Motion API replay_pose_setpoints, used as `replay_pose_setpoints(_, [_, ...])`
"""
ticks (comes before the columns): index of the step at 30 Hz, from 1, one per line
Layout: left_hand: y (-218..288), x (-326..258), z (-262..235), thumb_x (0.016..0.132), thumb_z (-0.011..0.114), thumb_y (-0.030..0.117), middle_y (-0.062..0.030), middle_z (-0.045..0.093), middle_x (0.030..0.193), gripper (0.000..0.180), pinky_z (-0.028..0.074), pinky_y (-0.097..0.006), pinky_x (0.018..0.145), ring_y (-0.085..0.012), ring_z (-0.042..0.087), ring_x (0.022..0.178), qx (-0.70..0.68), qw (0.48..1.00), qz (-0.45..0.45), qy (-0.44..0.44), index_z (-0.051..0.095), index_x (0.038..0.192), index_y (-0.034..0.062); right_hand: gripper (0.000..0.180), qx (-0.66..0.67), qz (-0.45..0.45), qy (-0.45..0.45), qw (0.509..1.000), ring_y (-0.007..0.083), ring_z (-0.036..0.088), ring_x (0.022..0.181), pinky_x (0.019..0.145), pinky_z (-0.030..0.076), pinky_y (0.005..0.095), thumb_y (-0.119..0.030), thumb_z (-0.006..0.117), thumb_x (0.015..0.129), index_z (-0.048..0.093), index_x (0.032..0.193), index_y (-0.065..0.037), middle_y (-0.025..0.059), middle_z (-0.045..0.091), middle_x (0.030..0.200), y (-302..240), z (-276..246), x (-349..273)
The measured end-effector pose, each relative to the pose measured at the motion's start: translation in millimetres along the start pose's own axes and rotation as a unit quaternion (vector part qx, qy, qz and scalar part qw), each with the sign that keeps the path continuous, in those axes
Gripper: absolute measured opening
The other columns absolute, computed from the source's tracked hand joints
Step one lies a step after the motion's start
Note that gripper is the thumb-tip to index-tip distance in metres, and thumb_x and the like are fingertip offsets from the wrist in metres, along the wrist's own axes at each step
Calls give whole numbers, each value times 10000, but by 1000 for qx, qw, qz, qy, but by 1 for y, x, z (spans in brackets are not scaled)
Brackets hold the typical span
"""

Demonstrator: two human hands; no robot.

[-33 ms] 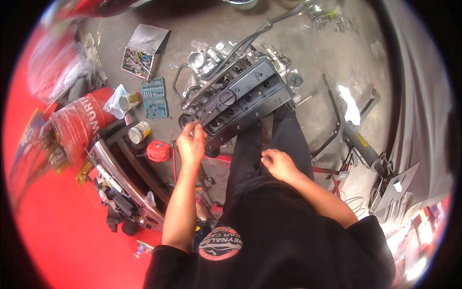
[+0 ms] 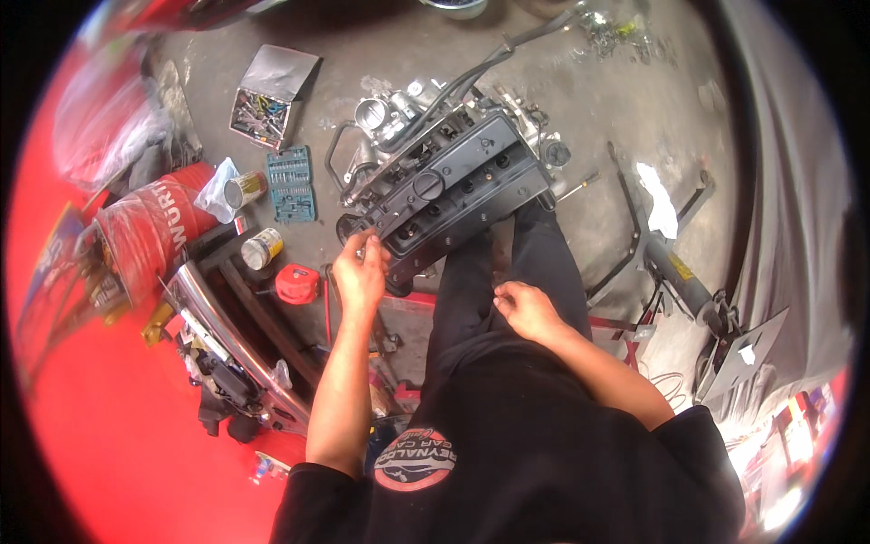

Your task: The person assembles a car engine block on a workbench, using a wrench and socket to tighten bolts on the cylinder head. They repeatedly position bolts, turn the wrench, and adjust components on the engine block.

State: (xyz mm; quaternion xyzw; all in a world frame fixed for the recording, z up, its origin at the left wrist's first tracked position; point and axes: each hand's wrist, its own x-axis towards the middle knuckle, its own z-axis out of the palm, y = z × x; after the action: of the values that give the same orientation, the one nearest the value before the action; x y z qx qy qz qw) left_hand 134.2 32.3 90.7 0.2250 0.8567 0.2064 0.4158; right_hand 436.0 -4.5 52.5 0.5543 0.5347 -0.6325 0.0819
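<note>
An engine [image 2: 390, 136] with a long black valve cover [image 2: 480, 160] lies slanting in front of my legs. The cover carries a round black cap [image 2: 429, 185] and a row of recessed holes. At its near left end is my left hand [image 2: 362, 272], thumb and fingers pinched together close to the engine's edge. Whatever sits in that pinch, if anything, is too small to make out. My right hand [image 2: 528, 313] rests by my thigh with its fingers curled in, away from the engine, and no object shows in it.
Left of the engine are a teal socket set case [image 2: 290, 185], an open toolbox [image 2: 263, 118], two cans [image 2: 262, 249] and a red plastic case [image 2: 297, 284]. Farther left lies a red drum [image 2: 159, 222]. A black-armed metal stand [image 2: 675, 263] occupies the right, beside a grey cover [image 2: 797, 172].
</note>
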Motion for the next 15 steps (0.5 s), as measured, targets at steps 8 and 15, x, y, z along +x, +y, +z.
replay_pose_setpoints(8, [-7,0,49,1064,543,165,-124,697,788,273,571,-316,586,-157,638,601,-237,964,-24,119,622,1162,-79,271,-27,-13,-7,1000,379,671,1098,956,530,464,-258,655,960,714,1124,-51,169,719,1168,19,-39,20])
replay_pose_setpoints(15, [9,-6,83,1084,465,231,-162,665,879,355,618,-444,716,-243,646,677,-467,825,-172,266,531,1238,-83,256,-45,-17,-18,999,385,675,1069,941,533,473,-253,659,955,719,1107,-57,171,720,1137,39,-71,28])
